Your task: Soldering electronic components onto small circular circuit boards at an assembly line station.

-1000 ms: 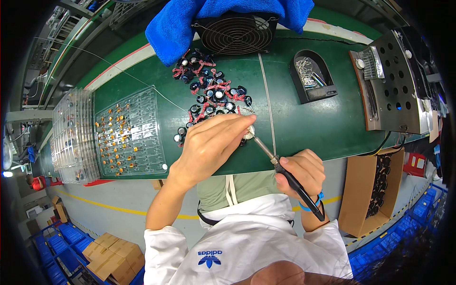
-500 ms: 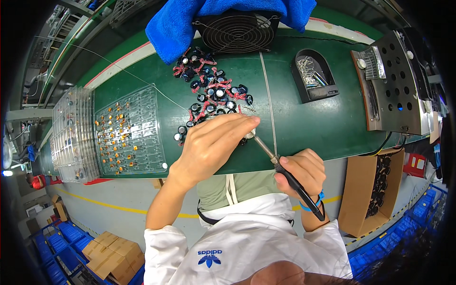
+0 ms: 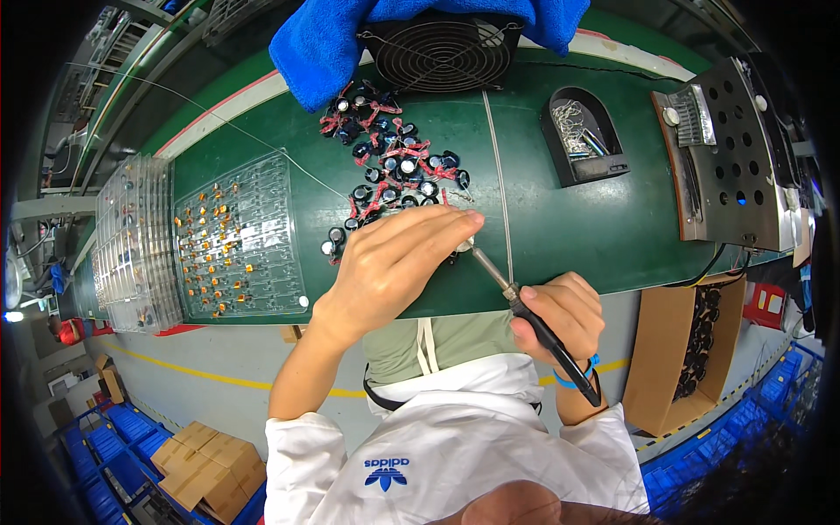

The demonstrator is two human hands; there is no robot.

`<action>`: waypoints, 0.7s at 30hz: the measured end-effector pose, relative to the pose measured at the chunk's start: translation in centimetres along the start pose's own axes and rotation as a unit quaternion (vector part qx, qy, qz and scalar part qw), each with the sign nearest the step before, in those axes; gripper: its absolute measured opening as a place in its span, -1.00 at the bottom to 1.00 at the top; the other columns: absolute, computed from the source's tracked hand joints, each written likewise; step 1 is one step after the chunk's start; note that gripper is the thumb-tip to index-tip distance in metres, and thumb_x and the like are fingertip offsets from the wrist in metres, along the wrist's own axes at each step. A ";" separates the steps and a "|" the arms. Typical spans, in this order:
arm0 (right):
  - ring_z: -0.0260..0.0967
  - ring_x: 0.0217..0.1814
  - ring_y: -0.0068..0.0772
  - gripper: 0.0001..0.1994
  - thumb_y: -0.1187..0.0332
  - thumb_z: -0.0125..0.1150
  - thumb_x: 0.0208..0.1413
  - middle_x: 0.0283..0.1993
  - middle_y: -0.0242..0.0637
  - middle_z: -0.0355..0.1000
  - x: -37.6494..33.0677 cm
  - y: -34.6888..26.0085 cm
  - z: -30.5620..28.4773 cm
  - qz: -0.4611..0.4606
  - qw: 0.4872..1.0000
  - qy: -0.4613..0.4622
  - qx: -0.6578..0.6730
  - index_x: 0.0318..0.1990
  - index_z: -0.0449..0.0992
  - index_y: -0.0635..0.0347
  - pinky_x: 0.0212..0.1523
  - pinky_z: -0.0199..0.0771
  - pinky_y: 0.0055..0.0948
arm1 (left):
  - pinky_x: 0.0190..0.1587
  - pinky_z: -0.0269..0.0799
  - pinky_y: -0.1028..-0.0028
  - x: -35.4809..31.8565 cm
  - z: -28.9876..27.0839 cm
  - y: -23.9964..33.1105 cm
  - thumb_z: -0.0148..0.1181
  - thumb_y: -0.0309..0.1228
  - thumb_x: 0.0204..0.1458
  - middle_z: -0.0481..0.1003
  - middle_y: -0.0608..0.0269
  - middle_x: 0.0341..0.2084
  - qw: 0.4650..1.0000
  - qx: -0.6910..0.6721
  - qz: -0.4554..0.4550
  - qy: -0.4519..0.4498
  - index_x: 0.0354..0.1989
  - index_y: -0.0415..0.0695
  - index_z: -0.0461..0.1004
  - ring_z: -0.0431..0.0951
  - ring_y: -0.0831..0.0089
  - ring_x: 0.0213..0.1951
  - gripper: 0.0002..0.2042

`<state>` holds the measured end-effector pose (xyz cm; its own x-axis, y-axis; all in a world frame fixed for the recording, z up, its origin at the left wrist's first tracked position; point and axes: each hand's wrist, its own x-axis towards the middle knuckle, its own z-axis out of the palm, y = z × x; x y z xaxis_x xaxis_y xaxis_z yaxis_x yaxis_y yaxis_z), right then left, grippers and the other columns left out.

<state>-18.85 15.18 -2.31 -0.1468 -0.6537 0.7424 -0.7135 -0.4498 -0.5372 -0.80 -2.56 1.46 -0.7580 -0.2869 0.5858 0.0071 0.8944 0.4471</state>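
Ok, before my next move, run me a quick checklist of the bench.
1. Soldering iron gripped by its handle in the right hand: ok.
2. Iron's tip touching the small pale part: cannot tell, too small.
3. Left hand's grip on that part: cannot tell, fingers hide it.
4. Clear tray lying flat on the bench: ok.
5. Fan grille free of the blue towel: ok.

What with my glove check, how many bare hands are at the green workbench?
2. The left hand is cupped beside the dark components, its grasp mostly hidden; the right hand, farther right, holds the soldering iron. No others show, though some may be hidden.
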 end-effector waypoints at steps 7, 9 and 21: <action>0.45 -0.53 -0.29 -0.66 0.36 0.56 -0.06 -0.42 -0.25 0.59 -0.1 0.0 -0.1 0.015 1.000 0.007 0.020 -0.12 0.65 0.29 -0.53 0.32 -0.42 | -0.15 0.71 0.34 -0.1 0.1 -0.1 0.38 -0.77 -0.08 0.70 0.07 -0.15 1.000 0.013 0.007 0.006 -0.01 -0.30 0.60 0.73 0.15 -0.14 -0.61; 0.45 -0.53 -0.29 -0.65 0.36 0.56 -0.06 -0.42 -0.25 0.59 -0.1 0.0 -0.1 0.011 1.000 0.001 0.014 -0.11 0.65 0.28 -0.53 0.31 -0.42 | -0.16 0.71 0.34 -0.3 0.3 -0.2 0.39 -0.76 -0.09 0.70 0.08 -0.16 1.000 0.019 0.007 0.013 -0.01 -0.31 0.60 0.73 0.16 -0.15 -0.60; 0.44 -0.55 -0.29 -0.70 0.28 0.51 0.07 -0.44 -0.23 0.56 0.0 -0.1 0.1 -0.004 0.999 -0.024 -0.024 -0.14 0.64 0.28 -0.53 0.32 -0.41 | -0.21 0.70 0.36 -0.4 0.6 -0.3 0.43 -0.76 -0.14 0.70 0.10 -0.23 0.997 0.058 0.031 0.036 0.00 -0.30 0.60 0.74 0.19 -0.19 -0.56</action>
<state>-18.71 15.18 -2.23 -0.1086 -0.6783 0.7267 -0.7473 -0.4264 -0.5097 -0.91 -2.48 0.66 -0.7092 -0.2499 0.6592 -0.0264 0.9438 0.3294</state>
